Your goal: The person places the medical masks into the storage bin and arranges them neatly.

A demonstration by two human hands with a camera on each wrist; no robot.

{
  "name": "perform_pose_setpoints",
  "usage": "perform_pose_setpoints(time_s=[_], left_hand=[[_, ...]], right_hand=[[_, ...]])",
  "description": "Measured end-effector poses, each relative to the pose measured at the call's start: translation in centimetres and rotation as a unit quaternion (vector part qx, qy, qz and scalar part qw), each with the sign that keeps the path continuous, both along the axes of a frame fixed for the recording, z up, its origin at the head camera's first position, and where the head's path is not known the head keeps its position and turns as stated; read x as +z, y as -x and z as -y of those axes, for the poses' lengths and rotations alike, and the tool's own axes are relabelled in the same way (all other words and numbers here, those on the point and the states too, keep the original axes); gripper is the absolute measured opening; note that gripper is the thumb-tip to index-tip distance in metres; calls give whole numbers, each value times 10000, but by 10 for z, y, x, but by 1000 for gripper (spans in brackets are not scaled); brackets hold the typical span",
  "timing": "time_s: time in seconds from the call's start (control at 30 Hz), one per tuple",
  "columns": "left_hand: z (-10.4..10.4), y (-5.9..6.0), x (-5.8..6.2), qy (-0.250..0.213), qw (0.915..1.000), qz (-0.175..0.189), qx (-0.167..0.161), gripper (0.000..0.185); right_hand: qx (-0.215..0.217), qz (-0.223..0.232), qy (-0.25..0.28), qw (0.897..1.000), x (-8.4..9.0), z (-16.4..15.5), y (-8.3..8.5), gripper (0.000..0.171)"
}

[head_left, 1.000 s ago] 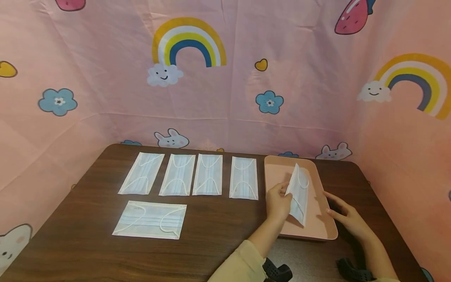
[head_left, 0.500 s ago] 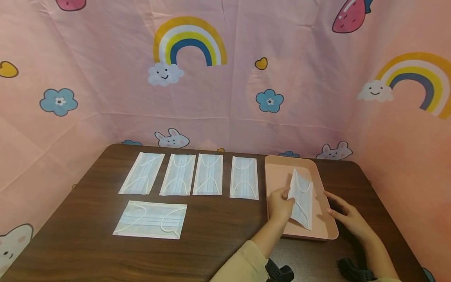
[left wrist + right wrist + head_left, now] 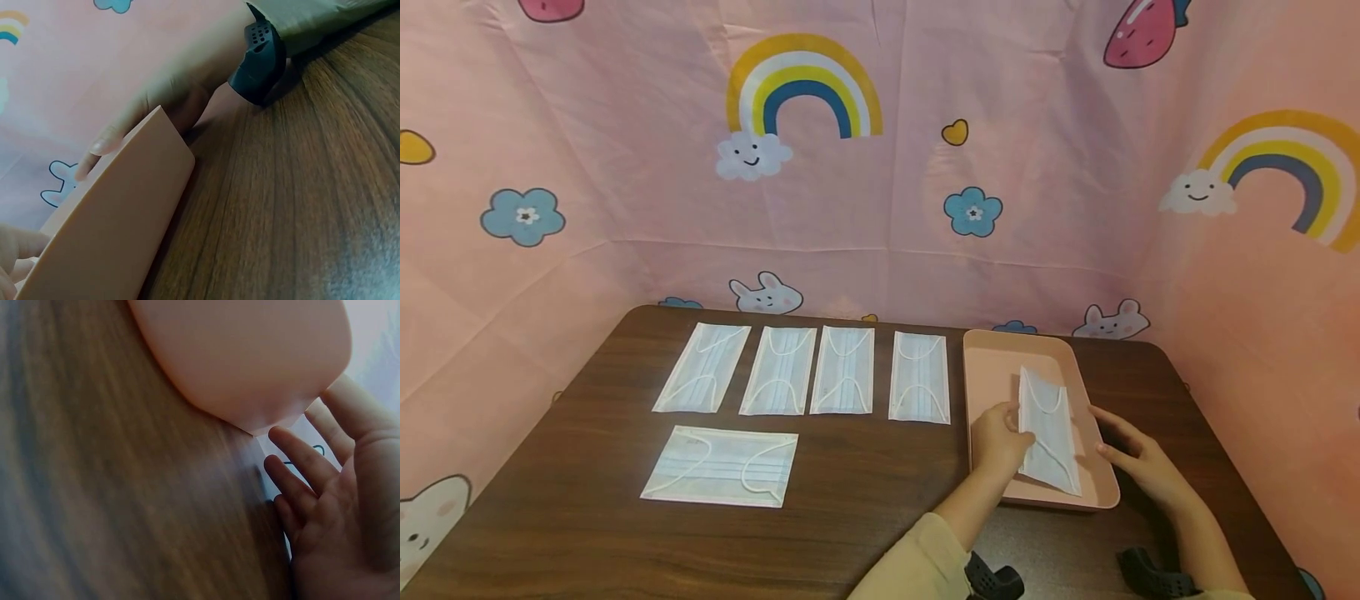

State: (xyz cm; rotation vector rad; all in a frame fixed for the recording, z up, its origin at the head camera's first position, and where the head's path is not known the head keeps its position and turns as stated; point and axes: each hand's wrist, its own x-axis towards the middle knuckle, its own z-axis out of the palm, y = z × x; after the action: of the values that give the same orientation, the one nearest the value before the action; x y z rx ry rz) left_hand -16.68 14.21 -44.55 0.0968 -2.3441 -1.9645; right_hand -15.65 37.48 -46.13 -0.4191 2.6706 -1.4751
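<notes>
A white face mask (image 3: 1049,429) lies almost flat and slightly askew in the pink tray (image 3: 992,358) at the table's right. My left hand (image 3: 1009,427) pinches the mask's left long edge. My right hand (image 3: 1112,437) rests on the table against the tray's right rim, with its fingers straight and nothing in it. In the right wrist view that hand (image 3: 325,500) is open beside the tray's rounded corner (image 3: 250,356). The left wrist view shows the tray's side wall (image 3: 112,231) with the right hand's fingers (image 3: 106,140) behind it.
Several more white masks lie in a row on the brown table (image 3: 865,517), the nearest one (image 3: 919,377) just left of the tray. Another mask (image 3: 720,467) lies sideways in front of the row. Pink patterned cloth walls (image 3: 880,208) close in the back and sides.
The mask has gone from standing on its edge in the tray to lying nearly flat, lowered by the left hand. The right hand has stayed put.
</notes>
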Motion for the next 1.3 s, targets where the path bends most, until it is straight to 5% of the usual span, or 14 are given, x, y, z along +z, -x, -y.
perform_pose_setpoints(time_s=[0.3,0.57,0.77,1.17,1.3], left_hand=[[-1,-1,-1,1041,9940,66,-339,55],[2,1,-3,2164,9748,-120,-518,55],[2,4,-3,2749,9573,140,-882,59],[1,4,-5,2692,9579,119,-988,59],[4,4,-3,2747,9567,-263,-930,57]], right_hand=[[-122,140,-145,9997,0,-1,-1,55],[-47,185,21,9998,1,0,-1,56],[53,25,13,10000,0,-1,-1,54],[-4,23,93,10000,-5,-5,2,54],[27,-55,45,10000,-5,-5,3,53]])
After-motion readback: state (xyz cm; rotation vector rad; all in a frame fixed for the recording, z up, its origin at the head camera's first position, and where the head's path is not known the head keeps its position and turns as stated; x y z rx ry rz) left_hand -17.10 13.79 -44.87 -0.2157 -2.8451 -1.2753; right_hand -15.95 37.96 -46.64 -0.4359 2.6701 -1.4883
